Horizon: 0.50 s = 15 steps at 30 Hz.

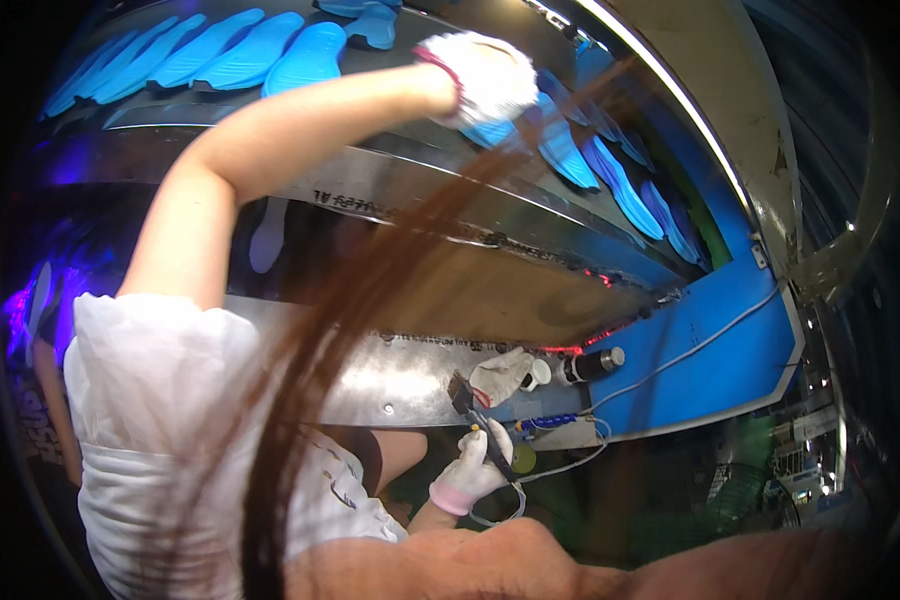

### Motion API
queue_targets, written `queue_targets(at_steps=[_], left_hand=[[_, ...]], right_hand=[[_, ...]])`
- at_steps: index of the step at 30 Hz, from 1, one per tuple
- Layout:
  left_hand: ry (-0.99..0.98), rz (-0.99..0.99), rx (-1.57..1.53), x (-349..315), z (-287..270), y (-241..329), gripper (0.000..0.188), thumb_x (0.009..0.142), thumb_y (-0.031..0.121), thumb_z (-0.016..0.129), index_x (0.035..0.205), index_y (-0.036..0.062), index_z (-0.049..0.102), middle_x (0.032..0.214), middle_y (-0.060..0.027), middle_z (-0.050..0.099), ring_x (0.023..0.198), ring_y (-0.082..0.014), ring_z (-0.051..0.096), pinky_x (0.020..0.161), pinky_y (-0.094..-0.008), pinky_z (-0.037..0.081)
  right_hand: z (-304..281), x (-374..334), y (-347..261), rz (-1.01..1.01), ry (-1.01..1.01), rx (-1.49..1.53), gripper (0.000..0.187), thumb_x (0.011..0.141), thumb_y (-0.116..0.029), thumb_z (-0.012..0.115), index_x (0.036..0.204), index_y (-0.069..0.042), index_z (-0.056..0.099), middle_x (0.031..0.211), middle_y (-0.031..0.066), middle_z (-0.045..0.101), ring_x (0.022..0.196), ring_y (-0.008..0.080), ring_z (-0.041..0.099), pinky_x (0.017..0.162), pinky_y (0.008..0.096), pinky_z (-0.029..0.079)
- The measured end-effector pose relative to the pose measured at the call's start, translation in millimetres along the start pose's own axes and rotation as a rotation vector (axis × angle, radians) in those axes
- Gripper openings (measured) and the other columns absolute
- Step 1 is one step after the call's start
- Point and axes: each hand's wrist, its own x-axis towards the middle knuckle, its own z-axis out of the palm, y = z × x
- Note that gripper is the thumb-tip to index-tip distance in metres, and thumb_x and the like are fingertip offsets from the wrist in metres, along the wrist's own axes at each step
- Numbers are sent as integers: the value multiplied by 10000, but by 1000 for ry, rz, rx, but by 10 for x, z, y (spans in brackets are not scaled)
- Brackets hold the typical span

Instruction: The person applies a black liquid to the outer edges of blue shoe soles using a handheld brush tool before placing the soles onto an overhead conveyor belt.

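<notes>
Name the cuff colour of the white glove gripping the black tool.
The glove cuff is pink (best: head view).

Black corded brush [463,398] held aslant near 6 o'clock, head toward 11; blue sole [490,134] lying near 12, partly hidden.

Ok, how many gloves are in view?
3: a glove lies on the metal ledge, another covers the left hand, another the right hand. Others may be hidden.

Over the bare surface [400,382] left of the tool [464,397] I see room to pass; rightward, loose glove [500,378], cup [538,374] and bottle [598,365] crowd the way.
</notes>
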Motion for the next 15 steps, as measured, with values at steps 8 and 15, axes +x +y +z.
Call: queue_targets(at_steps=[8,15], left_hand=[[-647,-437,224,-789,73,-1378,369,586,32,770,940,136,752,945,-122,735,903,-268,731,744,-381,582],[-547,-539,307,-500,465,-1406,430,878,416,683,1226,164,704,1330,-97,640,1224,-320,611,986,-504,485]], right_hand=[[148,-70,16,17,-91,-32,276,836,55,625,1112,72,613,952,131,650,717,137,601,632,243,492],[140,-108,18,107,-59,-109,275,818,57,650,1090,82,622,986,135,653,822,175,645,755,282,543]])
